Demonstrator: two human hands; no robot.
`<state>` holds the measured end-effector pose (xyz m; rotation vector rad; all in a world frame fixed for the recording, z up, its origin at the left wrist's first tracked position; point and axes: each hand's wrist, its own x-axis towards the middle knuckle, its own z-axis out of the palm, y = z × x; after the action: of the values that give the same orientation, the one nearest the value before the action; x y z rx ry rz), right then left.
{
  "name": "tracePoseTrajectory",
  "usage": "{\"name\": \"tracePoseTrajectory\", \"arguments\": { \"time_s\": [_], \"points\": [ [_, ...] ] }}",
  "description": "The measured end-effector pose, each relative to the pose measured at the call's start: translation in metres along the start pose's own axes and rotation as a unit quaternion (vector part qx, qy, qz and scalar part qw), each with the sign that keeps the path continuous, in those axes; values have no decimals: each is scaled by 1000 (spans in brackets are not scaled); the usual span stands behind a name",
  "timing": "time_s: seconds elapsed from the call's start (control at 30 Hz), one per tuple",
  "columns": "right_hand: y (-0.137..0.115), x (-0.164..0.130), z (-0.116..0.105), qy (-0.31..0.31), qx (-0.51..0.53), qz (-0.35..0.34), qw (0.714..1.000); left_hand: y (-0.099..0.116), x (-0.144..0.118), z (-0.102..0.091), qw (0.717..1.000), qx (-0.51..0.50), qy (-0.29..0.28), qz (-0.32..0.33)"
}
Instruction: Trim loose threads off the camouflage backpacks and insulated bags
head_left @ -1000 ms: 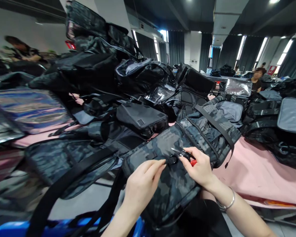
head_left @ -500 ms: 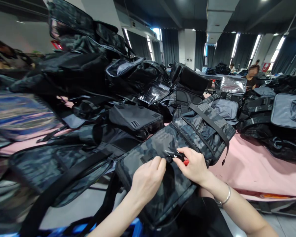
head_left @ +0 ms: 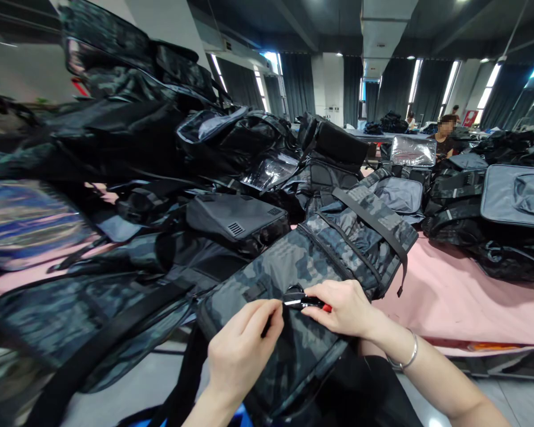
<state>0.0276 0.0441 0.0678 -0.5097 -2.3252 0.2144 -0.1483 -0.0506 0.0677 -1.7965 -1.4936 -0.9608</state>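
A dark camouflage backpack (head_left: 271,264) lies slanted in front of me, its near end over my lap. Over its upper face my right hand (head_left: 342,305) is closed round small thread snips (head_left: 296,298), black with bright blades and a bit of red at the handle. The blades point left, towards the fingertips of my left hand (head_left: 244,341). That hand is closed in a pinch just above the fabric; whatever sits between thumb and forefinger is too small to make out. A dark strap (head_left: 376,222) crosses the far part of the backpack.
Black and camouflage bags (head_left: 129,136) are heaped high at the left and back. A grey-black bag panel (head_left: 238,216) lies beyond the backpack. More bags (head_left: 516,196) stand on the pink-covered table (head_left: 463,296) at right. A person (head_left: 445,139) is in the background.
Both hands have shifted left and a little down over the backpack, and the snips now show more plainly, blades close to the left fingertips. The whole view has swung slightly to the right.
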Motion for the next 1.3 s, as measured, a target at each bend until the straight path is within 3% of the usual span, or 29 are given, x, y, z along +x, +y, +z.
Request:
{"name": "tracePoseTrajectory", "arguments": {
  "time_s": [0.13, 0.27, 0.33, 0.43, 0.47, 0.57, 0.63, 0.8, 0.97, 1.07, 1.17, 1.23, 1.3],
  "points": [
    [-1, -1, 4, 8, -31, -20, 999, 1, -5, -1, 999, 33, 6, 23],
    [-2, 1, 4, 79, 64, 6, 995, 1, 1, -3, 996, -79, -3, -44],
    [-3, 3, 2, 140, 113, 37, 983, 0, 7, -2, 989, -121, -41, -70],
    [-4, 4, 1, 201, 156, 63, 965, -4, 11, 3, 985, -127, -110, -45],
    [-4, 4, 1, 211, 168, 71, 960, -6, 10, 4, 985, -127, -105, -53],
    [-2, 2, 1, 222, 192, 105, 950, -11, 7, 3, 979, -115, -9, -166],
    [0, 2, 1, 224, 200, 125, 946, -12, 7, -1, 973, -106, 22, -202],
    [1, 3, 1, 238, 230, 154, 931, -2, 18, 3, 989, -100, -61, -85],
    [1, 3, 1, 231, 249, 164, 926, 0, 24, 27, 991, 37, -125, -2],
    [1, 3, -1, 236, 258, 172, 921, 3, 30, 28, 985, 60, -160, 10],
    [2, 3, -2, 248, 266, 174, 915, 15, 38, 17, 978, -97, -185, -9],
    [4, 3, -3, 250, 270, 177, 913, 23, 41, 10, 952, -235, -195, -30],
    [5, 2, -2, 246, 278, 182, 911, 28, 40, 10, 939, -287, -184, -41]
  ]
}}
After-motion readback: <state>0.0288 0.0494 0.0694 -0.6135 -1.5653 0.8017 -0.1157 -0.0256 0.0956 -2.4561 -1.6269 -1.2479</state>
